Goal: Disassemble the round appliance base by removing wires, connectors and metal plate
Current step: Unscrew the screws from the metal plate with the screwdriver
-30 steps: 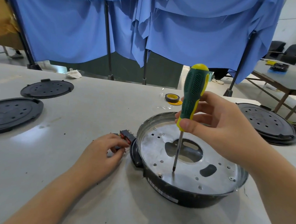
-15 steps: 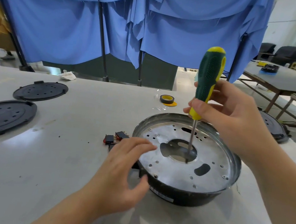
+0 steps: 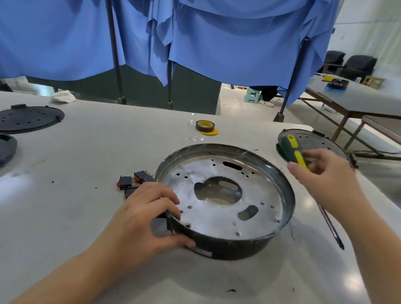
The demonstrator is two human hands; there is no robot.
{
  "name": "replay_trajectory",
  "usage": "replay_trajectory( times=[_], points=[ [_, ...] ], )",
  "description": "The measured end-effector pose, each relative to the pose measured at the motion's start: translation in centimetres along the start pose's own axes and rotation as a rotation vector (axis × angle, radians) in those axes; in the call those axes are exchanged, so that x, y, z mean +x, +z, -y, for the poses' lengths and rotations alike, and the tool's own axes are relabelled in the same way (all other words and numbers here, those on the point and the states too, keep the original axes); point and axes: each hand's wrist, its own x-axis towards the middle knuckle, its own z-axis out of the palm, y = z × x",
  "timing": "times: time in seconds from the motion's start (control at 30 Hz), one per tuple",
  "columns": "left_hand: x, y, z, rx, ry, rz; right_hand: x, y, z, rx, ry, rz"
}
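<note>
The left hand [image 3: 138, 217] grips the base [image 3: 221, 248] rim at centre; the right hand [image 3: 327, 180] holds the screwdriver [image 3: 295, 154] aside. Likely next step: lifting out the metal plate [image 3: 212, 217], needing a firm brace.

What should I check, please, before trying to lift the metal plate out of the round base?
1. Base steadied: ok, left hand grips the rim of the base.
2. Screwdriver clear of the plate: ok, right hand holds it off to the side.
3. All screws out: not ok, some screw heads seem to remain.
4. Wires underneath freed: cannot tell.
5. Switches out of the way: ok, on the table beside the base.
</note>
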Motion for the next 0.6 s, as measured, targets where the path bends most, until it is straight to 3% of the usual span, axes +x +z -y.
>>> replay_trajectory(
  times=[0.13,0.33,0.6],
  points=[
    [0.1,0.1,-0.1,0.004,0.016,-0.013,0.0,0.8,-3.8,-0.118,0.134,-0.018],
    [0.1,0.3,-0.3,-0.022,0.004,-0.027,0.0,1.6,-6.1,-0.347,0.26,0.093],
    [0.6,0.1,-0.7,-0.078,-0.053,-0.051,-0.4,2.2,-5.7,-0.441,0.257,0.149]
  ],
)
